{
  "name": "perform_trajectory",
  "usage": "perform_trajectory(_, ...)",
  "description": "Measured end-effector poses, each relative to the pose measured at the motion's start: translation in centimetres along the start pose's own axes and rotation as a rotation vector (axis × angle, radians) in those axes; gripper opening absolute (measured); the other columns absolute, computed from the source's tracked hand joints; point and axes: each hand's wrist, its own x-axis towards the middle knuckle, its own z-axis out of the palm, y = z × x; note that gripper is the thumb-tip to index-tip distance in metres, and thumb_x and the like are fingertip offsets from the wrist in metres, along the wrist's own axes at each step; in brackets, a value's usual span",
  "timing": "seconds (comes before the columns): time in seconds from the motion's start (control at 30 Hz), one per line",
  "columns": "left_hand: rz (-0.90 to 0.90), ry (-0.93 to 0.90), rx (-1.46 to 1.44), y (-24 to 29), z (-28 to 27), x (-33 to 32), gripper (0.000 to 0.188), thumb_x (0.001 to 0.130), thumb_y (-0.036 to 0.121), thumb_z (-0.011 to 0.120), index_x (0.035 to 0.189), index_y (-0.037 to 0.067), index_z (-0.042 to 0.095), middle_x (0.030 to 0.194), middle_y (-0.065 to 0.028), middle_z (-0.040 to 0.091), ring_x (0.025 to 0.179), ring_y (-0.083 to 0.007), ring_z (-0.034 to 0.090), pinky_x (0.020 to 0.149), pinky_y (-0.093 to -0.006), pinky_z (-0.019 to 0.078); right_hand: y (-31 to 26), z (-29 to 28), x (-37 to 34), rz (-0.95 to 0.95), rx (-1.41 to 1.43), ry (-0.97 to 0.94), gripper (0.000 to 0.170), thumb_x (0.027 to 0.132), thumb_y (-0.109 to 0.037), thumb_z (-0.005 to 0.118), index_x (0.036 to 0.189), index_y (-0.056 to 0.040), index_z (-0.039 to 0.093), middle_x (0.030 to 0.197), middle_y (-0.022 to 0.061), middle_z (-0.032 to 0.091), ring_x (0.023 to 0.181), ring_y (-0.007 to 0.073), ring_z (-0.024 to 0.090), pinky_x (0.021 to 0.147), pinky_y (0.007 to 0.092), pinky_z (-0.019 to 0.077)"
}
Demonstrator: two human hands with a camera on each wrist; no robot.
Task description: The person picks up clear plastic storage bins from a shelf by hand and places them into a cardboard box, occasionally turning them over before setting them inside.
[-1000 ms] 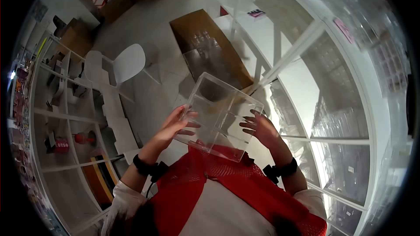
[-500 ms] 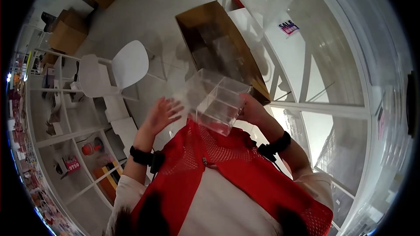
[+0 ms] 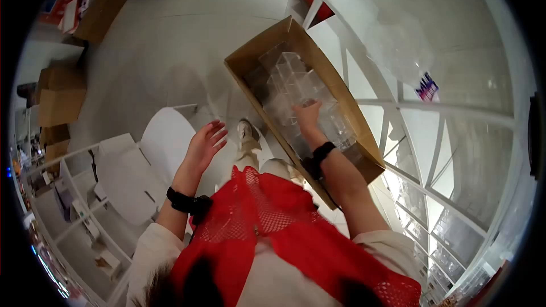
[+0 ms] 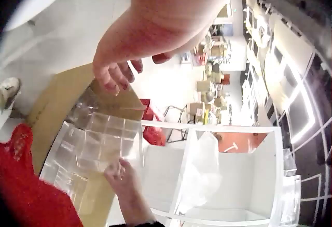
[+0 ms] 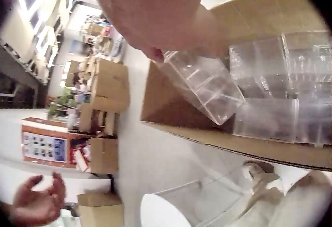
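A clear plastic compartment box sits inside a long cardboard box, tilted against other clear boxes. My right hand reaches down into the carton and grips the compartment box by its edge; a fingertip shows at that edge in the right wrist view. Several more clear plastic boxes lie packed beside it in the carton. To the left of the carton, my left hand hovers with loosely spread fingers and holds nothing.
A white chair stands on the left, with shelving beyond it. White shelving with a SALE sign runs along the carton's right side. My shoe is on the floor by the carton. Other cardboard boxes are at far left.
My right hand has carried the compartment box forward and down into the carton. The left hand came off the box and stayed back. The view has tipped toward the carton.
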Motion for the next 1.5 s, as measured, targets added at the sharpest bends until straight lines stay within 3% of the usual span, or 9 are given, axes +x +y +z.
perform_trajectory(0.2, 0.014, -0.057, 0.583, 5.8, 3.7, 15.5, 0.033, 0.089, 0.024, 0.046, 0.117, 0.007, 0.047, 0.116, -0.0054, 0.052, 0.104, -0.0195, 0.053, 0.087, -0.0324, 0.0396, -1.2, 10.5, 3.8, -0.09, -0.166, -0.258, 0.067, 0.063, -0.01, 0.073, 0.115, 0.001, 0.033, 0.106, 0.0279, 0.051, 0.099, 0.0395, 0.052, 0.081, 0.0416, 0.0423)
perform_trajectory(0.43, 0.263, -0.095, 1.621, -2.1, 4.0, 35.5, 0.056, 0.078, 0.017, 0.057, 0.129, 0.005, 0.035, 0.129, -0.014, 0.042, 0.105, -0.024, 0.054, 0.083, -0.0324, 0.0455, 9.6, 20.0, 7.4, -0.154, -0.063, -0.356, 0.064, 0.062, -0.008, 0.074, 0.112, 0.0009, 0.037, 0.111, 0.0261, 0.051, 0.106, 0.0403, 0.05, 0.087, 0.0385, 0.0411)
perform_trajectory(0.53, 0.159, -0.439, 2.253, -1.5, 6.5, 39.1, 0.065, 0.077, 0.02, 0.06, 0.133, 0.006, 0.031, 0.134, -0.0155, 0.037, 0.109, -0.0285, 0.052, 0.078, -0.0382, 0.05, 11.7, 21.5, 7.6, -0.214, -0.079, -0.318, 0.068, 0.063, -0.011, 0.076, 0.116, 0.0002, 0.035, 0.118, 0.0241, 0.048, 0.11, 0.0374, 0.048, 0.091, 0.0375, 0.0395)
perform_trajectory(0.63, -0.399, -0.663, 2.754, -2.2, 9.3, 44.2, 0.07, 0.076, 0.021, 0.062, 0.135, 0.007, 0.027, 0.137, -0.0154, 0.032, 0.108, -0.032, 0.052, 0.074, -0.0437, 0.0518, 13.1, 22.7, 8.1, -0.143, -0.042, -0.368, 0.061, 0.063, 0.003, 0.068, 0.113, -0.0005, 0.034, 0.123, 0.0212, 0.044, 0.116, 0.0343, 0.043, 0.097, 0.0349, 0.0345)
perform_trajectory(0.77, -0.353, -0.784, 2.831, -8.5, 4.0, 52.4, 0.042, 0.078, 0.008, 0.056, 0.12, 0.005, 0.05, 0.108, -0.0128, 0.06, 0.09, -0.029, 0.062, 0.07, -0.0441, 0.053, 15.4, 24.2, 8.8, -0.171, 0.102, -0.34, 0.067, 0.065, -0.015, 0.075, 0.116, 0.0006, 0.035, 0.12, 0.0233, 0.047, 0.112, 0.034, 0.047, 0.093, 0.0354, 0.0377)
perform_trajectory(1.1, 0.117, -1.289, 2.811, -12.1, -1.4, 57.0, 0.028, 0.082, 0.014, 0.046, 0.099, 0.004, 0.065, 0.103, -0.0101, 0.063, 0.09, -0.0286, 0.062, 0.068, -0.0429, 0.0537, 15.1, 24.3, 13.1, 0.0, -0.457, -0.877, 0.072, 0.066, -0.028, 0.071, 0.121, 0.0035, 0.036, 0.101, 0.028, 0.056, 0.095, 0.0425, 0.054, 0.081, 0.0426, 0.0449)
perform_trajectory(1.2, -0.063, -0.698, 2.696, -17.0, -3.1, 58.4, 0.026, 0.081, 0.013, 0.048, 0.099, 0.004, 0.065, 0.1, -0.0114, 0.064, 0.082, -0.0319, 0.064, 0.058, -0.0473, 0.0541, 16.4, 26.1, 15.2, -0.003, -0.671, -0.986, 0.063, 0.066, -0.03, 0.072, 0.113, 0.003, 0.046, 0.098, 0.0238, 0.059, 0.089, 0.0389, 0.058, 0.076, 0.042, 0.0473)
perform_trajectory(1.4, -0.248, -0.836, 2.668, -15.5, -1.6, 56.8, 0.022, 0.083, 0.012, 0.049, 0.092, 0.004, 0.067, 0.097, -0.0128, 0.065, 0.089, -0.026, 0.063, 0.072, -0.0368, 0.052, 16.5, 27.6, 16.3, -0.033, -0.842, -1.153, 0.051, 0.07, -0.034, 0.07, 0.106, -0.0017, 0.057, 0.103, 0.0165, 0.061, 0.095, 0.0318, 0.059, 0.077, 0.0383, 0.0487)
perform_trajectory(1.5, -0.339, -0.572, 2.535, -15.7, -1.4, 57.5, 0.024, 0.084, 0.014, 0.047, 0.094, 0.003, 0.066, 0.1, -0.0131, 0.064, 0.093, -0.0278, 0.061, 0.075, -0.036, 0.051, 16.6, 27.7, 15.7, -0.065, -0.823, -1.135, 0.05, 0.072, -0.033, 0.067, 0.108, -0.001, 0.055, 0.099, 0.0173, 0.062, 0.093, 0.0329, 0.059, 0.077, 0.0396, 0.0479)
